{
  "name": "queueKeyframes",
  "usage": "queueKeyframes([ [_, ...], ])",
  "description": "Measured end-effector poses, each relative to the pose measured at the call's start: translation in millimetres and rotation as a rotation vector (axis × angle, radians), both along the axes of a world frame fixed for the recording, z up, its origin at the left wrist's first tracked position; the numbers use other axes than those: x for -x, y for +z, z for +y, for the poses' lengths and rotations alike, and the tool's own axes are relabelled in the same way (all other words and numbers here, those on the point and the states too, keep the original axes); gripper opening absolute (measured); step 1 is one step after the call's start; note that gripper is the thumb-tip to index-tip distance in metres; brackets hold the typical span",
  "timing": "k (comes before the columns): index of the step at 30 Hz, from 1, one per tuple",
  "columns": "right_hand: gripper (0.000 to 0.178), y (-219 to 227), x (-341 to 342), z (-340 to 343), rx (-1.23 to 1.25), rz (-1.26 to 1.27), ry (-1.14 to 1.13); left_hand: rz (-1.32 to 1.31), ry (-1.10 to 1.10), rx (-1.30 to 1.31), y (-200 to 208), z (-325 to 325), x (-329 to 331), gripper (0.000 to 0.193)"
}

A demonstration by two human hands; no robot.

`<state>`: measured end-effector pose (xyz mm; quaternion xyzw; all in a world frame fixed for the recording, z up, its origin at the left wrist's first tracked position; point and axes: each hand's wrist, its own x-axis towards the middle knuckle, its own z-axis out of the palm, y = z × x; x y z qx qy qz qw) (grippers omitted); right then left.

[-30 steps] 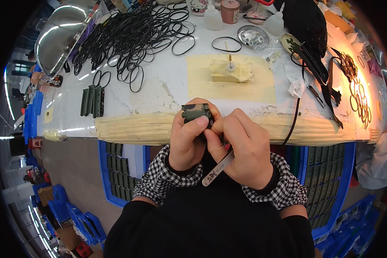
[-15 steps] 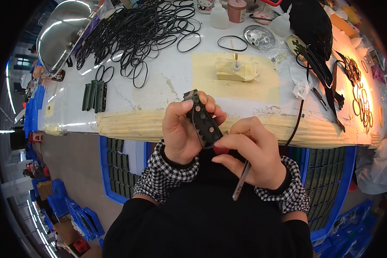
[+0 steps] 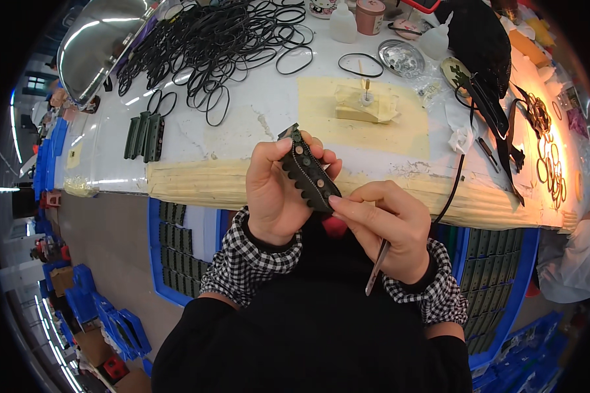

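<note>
In front of my chest, my left hand (image 3: 275, 187) is closed around a dark green toy tank track unit (image 3: 306, 169), holding it tilted, top end away to the left. The unit has copper-coloured round spots on its face, and a black toothed rubber belt (image 3: 297, 178) lies along its left side. My right hand (image 3: 390, 226) pinches at the unit's lower end, thumb and forefinger touching it. A slim metal tool (image 3: 377, 268), perhaps tweezers, is tucked in that hand and points down toward me. What lies under the right fingertips is hidden.
A heap of black rubber loops (image 3: 203, 49) covers the far left of the table. Several green parts (image 3: 144, 136) lie left. A taped block (image 3: 366, 105) with an upright pin stands ahead. Blue trays (image 3: 156, 252) of green parts sit below the table edge. A lamp (image 3: 98, 49) stands far left.
The unit has turned in my left hand, so the belt's teeth now show along its left side. My right thumb and forefinger have closed together at its lower end; the metal tool has shifted slightly.
</note>
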<state>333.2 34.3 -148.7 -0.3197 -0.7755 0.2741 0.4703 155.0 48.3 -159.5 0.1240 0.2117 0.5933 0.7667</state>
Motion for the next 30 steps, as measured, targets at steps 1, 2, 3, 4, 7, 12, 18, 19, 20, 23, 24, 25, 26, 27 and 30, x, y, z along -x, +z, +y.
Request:
queueKeyframes([
  [1,0.026,0.7,-0.1,0.5,-0.007,0.008,-0.001,0.007,-0.01,-0.005,0.5,-0.3,-0.4,0.023],
  [2,0.025,1.7,0.0,1.1,-0.015,0.016,-0.002,-0.004,-0.012,0.0,1.0,-0.4,-0.5,0.024],
  [3,0.024,2.9,-0.3,2.0,-0.015,0.008,0.004,-0.015,-0.014,0.005,1.4,-0.5,-0.7,0.024],
  [4,0.023,4.4,-1.0,3.1,-0.015,0.0,0.01,-0.026,-0.016,0.01,1.6,-0.5,-0.5,0.024],
  [7,0.02,8.7,-0.7,9.0,0.008,-0.027,0.078,-0.064,-0.033,0.028,-0.2,-0.9,1.7,0.024],
  [12,0.018,15.2,-8.1,21.1,0.046,-0.24,0.256,-0.091,-0.046,0.057,-0.4,-0.8,3.8,0.023],
  [18,0.02,15.4,-10.3,20.7,-0.013,-0.335,0.25,-0.147,-0.015,0.101,0.7,2.2,6.5,0.023],
  [19,0.02,12.1,-9.6,18.1,-0.022,-0.325,0.224,-0.145,-0.014,0.1,-0.1,3.2,7.3,0.023],
  [20,0.021,9.3,-8.8,15.5,-0.031,-0.315,0.198,-0.142,-0.009,0.103,-0.2,3.6,7.1,0.023],
  [23,0.022,5.1,-7.4,10.7,-0.098,-0.292,0.156,-0.137,-0.001,0.118,1.0,4.3,5.8,0.022],
  [24,0.022,2.6,-7.4,9.2,-0.114,-0.288,0.14,-0.141,-0.005,0.125,1.4,4.6,5.3,0.022],
  [25,0.022,-0.1,-7.5,7.6,-0.13,-0.283,0.123,-0.144,-0.009,0.132,1.2,4.8,4.9,0.022],
  [26,0.022,-1.7,-7.3,6.6,-0.146,-0.276,0.107,-0.15,-0.01,0.129,0.3,5.2,4.9,0.022],
  [27,0.023,-1.3,-7.0,5.6,-0.166,-0.283,0.092,-0.155,-0.011,0.125,-0.6,5.6,4.9,0.022],
  [30,0.023,-0.8,-5.2,3.3,-0.202,-0.262,0.045,-0.208,-0.017,0.143,-2.2,6.8,4.1,0.021],
])
